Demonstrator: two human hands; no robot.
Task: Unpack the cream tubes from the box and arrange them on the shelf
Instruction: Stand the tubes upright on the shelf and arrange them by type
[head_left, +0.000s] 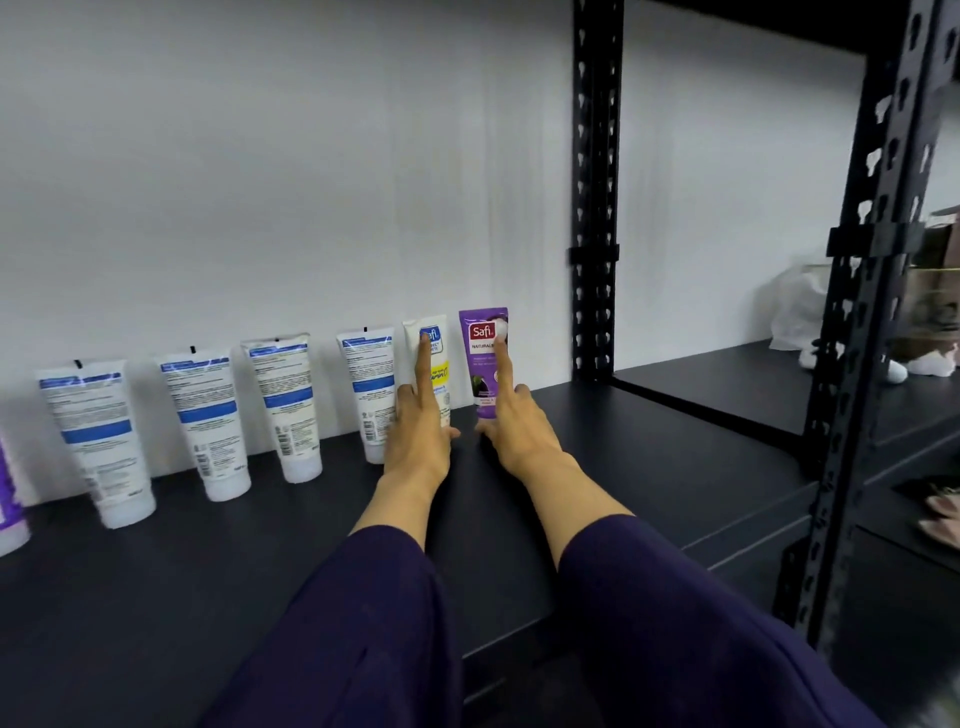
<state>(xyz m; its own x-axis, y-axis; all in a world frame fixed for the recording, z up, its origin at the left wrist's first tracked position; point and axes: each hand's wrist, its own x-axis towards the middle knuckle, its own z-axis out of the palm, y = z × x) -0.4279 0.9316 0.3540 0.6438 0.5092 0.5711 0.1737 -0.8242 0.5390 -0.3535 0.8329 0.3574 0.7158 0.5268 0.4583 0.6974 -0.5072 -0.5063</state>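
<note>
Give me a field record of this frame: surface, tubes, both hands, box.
surface: dark shelf, white wall behind
tubes: upright row leaning on the wall, caps down
white-blue tubes: four, left of the hands, first at
left hand: index finger straight, touching white Safi tube
right hand: index finger straight, touching purple Safi tube
row end: purple Safi tube is rightmost
far left: partial purple tube at frame edge
box: not in view

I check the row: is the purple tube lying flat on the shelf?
No, the purple tube stands cap-down against the wall, with one finger of the right hand on its front.
</note>
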